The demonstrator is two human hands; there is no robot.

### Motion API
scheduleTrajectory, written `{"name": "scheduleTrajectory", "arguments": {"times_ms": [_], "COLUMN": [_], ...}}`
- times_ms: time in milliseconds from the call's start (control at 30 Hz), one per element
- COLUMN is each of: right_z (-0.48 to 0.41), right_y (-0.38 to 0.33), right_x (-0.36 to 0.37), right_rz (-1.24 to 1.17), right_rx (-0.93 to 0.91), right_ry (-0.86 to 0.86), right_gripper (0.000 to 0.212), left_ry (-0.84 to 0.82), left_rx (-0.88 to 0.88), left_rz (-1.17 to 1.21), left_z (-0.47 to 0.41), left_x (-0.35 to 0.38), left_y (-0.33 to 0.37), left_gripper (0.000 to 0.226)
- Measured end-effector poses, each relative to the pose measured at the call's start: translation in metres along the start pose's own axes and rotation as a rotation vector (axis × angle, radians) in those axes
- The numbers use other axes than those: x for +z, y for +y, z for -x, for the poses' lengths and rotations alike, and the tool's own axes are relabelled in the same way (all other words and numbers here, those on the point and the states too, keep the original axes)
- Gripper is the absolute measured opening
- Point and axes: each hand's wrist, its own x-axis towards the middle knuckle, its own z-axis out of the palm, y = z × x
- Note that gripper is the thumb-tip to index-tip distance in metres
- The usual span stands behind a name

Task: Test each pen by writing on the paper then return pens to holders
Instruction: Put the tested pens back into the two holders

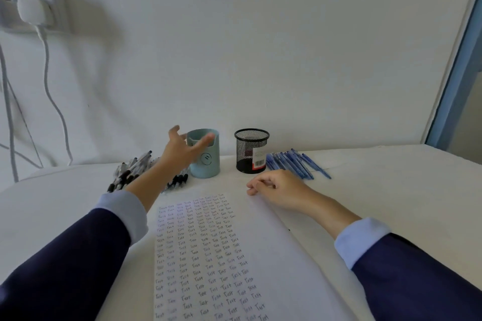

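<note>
A sheet of paper (266, 250) covered with rows of the word "Test" lies in front of me. My left hand (184, 150) hovers with fingers spread in front of the light blue pen holder (207, 164) and holds nothing. Under my left forearm lies a pile of black pens (127, 173). To the right stands a black mesh pen holder (251, 151), with a row of blue pens (296, 163) lying beside it. My right hand (276, 186) rests on the table at the paper's top right corner, fingers loosely curled, holding nothing.
The white table (391, 190) meets a white wall behind the holders. A wall socket with a white plug (30, 9) and hanging cables is at the far left. A blue window frame (459, 68) runs along the right edge.
</note>
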Motion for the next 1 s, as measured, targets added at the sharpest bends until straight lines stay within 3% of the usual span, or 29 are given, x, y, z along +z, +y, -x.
{"name": "scheduleTrajectory", "arguments": {"times_ms": [100, 167, 267, 400, 500, 600, 700, 833, 1000], "right_z": [0.001, 0.001, 0.001, 0.0, -0.009, -0.016, -0.019, -0.034, -0.057], "right_y": [-0.002, -0.002, 0.001, 0.003, 0.01, 0.03, 0.059, 0.08, 0.058], "right_x": [0.002, 0.002, 0.0, -0.005, -0.02, -0.048, -0.077, -0.096, -0.092], "right_rz": [0.016, -0.007, -0.028, -0.096, -0.22, -0.159, -0.143, -0.2, -0.037], "right_rx": [-0.015, -0.013, 0.011, 0.001, 0.03, 0.167, 0.382, 0.657, 0.702], "right_ry": [0.0, 0.006, 0.009, -0.017, 0.205, 0.49, 0.587, 0.493, 0.187], "right_gripper": [0.024, 0.024, 0.026, 0.025, 0.022, 0.03, 0.038, 0.017, 0.073], "left_ry": [0.017, 0.025, 0.052, 0.143, 0.155, 0.063, -0.049, -0.06, -0.104], "left_rx": [-0.109, -0.136, -0.101, 0.0, 0.091, 0.116, 0.102, 0.135, 0.156], "left_rz": [0.015, 0.007, -0.032, 0.035, 0.043, 0.008, 0.045, 0.018, 0.026], "left_z": [0.0, 0.003, 0.01, 0.032, 0.063, 0.096, 0.118, 0.124, 0.124], "left_x": [0.015, 0.021, 0.026, 0.028, 0.031, 0.032, 0.031, 0.032, 0.032], "left_y": [-0.008, -0.011, -0.01, 0.001, 0.007, 0.006, 0.0, -0.002, -0.004], "left_gripper": [0.115, 0.105, 0.079, 0.073, 0.074, 0.078, 0.09, 0.09, 0.097]}}
